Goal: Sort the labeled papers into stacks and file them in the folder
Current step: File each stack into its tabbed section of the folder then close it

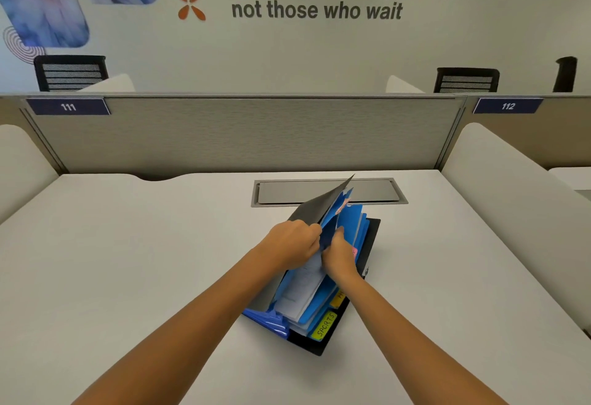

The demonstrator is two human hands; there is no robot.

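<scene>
A black expanding folder (371,238) with blue dividers lies on the white desk (128,260), its black front cover (319,204) lifted up. My left hand (292,241) grips the cover and front divider, holding them open. Just to its right, my right hand (340,256) is closed on a stack of white papers (300,289) sitting in a front pocket between blue dividers. A yellow tab reading SPORTS (325,325) sticks out at the near end; an orange tab (338,299) and a pink tab (353,252) show partly beside my right hand.
A grey cable-tray lid (329,192) is set into the desk just behind the folder. A grey partition (243,136) with number plates 111 and 112 closes the far edge. White side dividers stand at left and right. Black chairs show beyond the partition.
</scene>
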